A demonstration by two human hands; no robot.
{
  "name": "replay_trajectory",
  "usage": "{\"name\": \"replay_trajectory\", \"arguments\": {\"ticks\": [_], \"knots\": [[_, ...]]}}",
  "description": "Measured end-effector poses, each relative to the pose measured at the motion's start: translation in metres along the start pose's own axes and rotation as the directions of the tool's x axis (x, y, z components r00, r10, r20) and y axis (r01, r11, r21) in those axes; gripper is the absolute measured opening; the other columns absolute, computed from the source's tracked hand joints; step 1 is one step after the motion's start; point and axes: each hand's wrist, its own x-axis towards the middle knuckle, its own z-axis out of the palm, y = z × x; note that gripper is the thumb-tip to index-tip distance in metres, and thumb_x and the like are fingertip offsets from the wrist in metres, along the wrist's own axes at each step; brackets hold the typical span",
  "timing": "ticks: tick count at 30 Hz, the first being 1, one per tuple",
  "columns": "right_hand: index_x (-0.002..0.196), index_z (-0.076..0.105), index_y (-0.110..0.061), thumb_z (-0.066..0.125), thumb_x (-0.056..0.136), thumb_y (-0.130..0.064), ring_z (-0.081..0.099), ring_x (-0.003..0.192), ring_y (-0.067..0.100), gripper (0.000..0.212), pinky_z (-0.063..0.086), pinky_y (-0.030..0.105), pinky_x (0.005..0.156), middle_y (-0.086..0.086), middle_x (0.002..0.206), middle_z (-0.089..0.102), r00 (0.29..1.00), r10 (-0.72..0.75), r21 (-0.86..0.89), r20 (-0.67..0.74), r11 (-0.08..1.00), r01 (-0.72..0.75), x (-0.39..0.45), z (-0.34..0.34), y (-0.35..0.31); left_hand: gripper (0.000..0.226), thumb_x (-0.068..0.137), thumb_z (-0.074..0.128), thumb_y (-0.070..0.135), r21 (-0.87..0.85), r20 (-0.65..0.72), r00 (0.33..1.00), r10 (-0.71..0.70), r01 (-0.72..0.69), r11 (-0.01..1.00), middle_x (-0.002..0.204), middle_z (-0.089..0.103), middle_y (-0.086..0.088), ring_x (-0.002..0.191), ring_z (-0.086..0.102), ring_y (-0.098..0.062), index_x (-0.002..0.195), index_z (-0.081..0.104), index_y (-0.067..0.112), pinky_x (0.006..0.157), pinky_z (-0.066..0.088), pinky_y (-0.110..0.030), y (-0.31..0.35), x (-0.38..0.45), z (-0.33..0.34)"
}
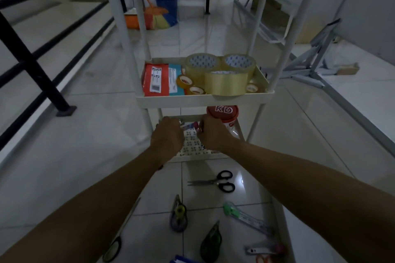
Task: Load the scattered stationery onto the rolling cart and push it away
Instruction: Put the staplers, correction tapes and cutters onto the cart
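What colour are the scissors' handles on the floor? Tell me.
Black, on the scissors lying on the tile; the head view shows them.

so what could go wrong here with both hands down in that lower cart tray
One big tape roll overhangs the middle tray's front rim; a jolt from the hands could likely tip it off. The black-handled scissors and correction tape lie on the floor near the cart, easily stepped on or left behind.

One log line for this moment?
both hands: left hand, right hand in cart's lower tray | scissors on floor | load unfinished
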Motion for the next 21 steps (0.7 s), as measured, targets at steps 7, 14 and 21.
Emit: {"name": "replay_trajectory", "arguments": {"ticks": [7, 14, 21], "knots": [[0.111, 0.058, -0.007, 0.056, 0.096, -0.016, 0.064, 0.100, 0.025, 0.017, 0.051, 0.032, 0.083, 0.010, 0.109, 0.067, 0.995, 0.092, -0.090, -0.043, 0.991, -0.096, 0.028, 0.031, 0.010, 0.014, 0.099, 0.055, 0.020, -0.108, -0.116, 0.976, -0.185, 0.173, 0.979, 0.088, 0.055, 0.003, 0.083, 0.058, -0.011, 0.102, 0.064, 0.010, 0.068, 0.043, -0.015, 0.003, 0.034, 0.045], [0.118, 0.060, -0.007, 0.047, 0.101, -0.021, 0.059, 0.114, 0.024, 0.026, 0.046, 0.032, 0.097, 0.011, 0.123, 0.063, 0.987, 0.155, -0.088, -0.044, 0.984, -0.158, 0.043, 0.061, 0.022, 0.016, 0.099, 0.053, 0.019, -0.161, -0.130, 0.962, -0.239, 0.217, 0.963, 0.094, 0.065, -0.005, 0.081, 0.057, -0.014, 0.099, 0.065, 0.009, 0.069, 0.041, -0.022, -0.008, 0.056, 0.075], [0.117, 0.058, -0.002, 0.041, 0.103, -0.013, 0.059, 0.113, 0.030, 0.025, 0.047, 0.031, 0.089, 0.017, 0.122, 0.062, 0.973, 0.217, -0.168, -0.082, 0.959, -0.228, 0.058, 0.073, 0.020, 0.026, 0.098, 0.054, 0.026, -0.128, -0.134, 0.978, -0.161, 0.144, 0.981, 0.097, 0.067, -0.011, 0.093, 0.065, -0.029, 0.098, 0.066, 0.003, 0.074, 0.050, -0.033, -0.015, 0.065, 0.090]]}}
